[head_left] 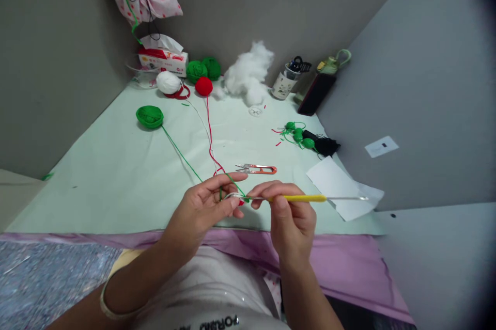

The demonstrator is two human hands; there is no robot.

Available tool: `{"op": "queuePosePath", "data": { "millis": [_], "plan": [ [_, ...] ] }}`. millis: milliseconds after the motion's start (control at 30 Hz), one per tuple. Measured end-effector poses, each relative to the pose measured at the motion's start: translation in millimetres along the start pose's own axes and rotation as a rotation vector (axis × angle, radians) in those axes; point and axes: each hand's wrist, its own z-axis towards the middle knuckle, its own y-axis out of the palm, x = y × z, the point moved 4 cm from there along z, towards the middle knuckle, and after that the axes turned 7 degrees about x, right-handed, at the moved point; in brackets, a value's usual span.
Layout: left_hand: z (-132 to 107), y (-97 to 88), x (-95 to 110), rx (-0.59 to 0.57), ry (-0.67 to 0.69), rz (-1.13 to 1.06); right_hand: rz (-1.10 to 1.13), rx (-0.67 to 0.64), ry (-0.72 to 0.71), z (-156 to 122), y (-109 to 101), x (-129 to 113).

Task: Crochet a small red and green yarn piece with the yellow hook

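Observation:
Between the thumb and fingers of my left hand (pixel 211 201) is a small piece of crochet work (pixel 241 201) in red, white and green, largely covered by the fingers. Green yarn runs up over the left forefinger. My right hand (pixel 290 211) is closed on a crochet hook (pixel 304 198) with a yellow handle, its metal tip touching the crochet work. The yarn strands lead back to a green yarn ball (pixel 150 117), a red yarn ball (pixel 203 86) and a white yarn ball (pixel 168 82). Just beyond the hands lie orange thread snips (pixel 258 169).
White stuffing (pixel 250 74) is heaped at the back, beside a cup of tools (pixel 284 84) and a dark phone (pixel 316 93). Green beads with a black tassel (pixel 306 139) and white paper (pixel 337 185) lie right. A tissue box (pixel 165 61) and more green yarn (pixel 197 71) stand back left.

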Motion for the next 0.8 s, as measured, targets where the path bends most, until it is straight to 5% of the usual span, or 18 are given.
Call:
{"op": "queuePosePath", "data": {
  "millis": [367,533,667,800],
  "plan": [
    [-2,1.1,5,0.146,0.168,0.096,-0.572,-0.182,-0.529,-14,10,-19],
    [-3,6.0,-2,0.015,-0.006,-0.127,-0.846,-0.133,-0.726,-22,15,-15],
    [-2,6.2,-5,-0.075,-0.219,-0.282,-0.543,-0.030,-0.502,-14,9,-11],
    [1,4.0,-2,-0.034,-0.131,-0.220,-0.162,0.068,-0.214,-3,5,-6]
  ]
}}
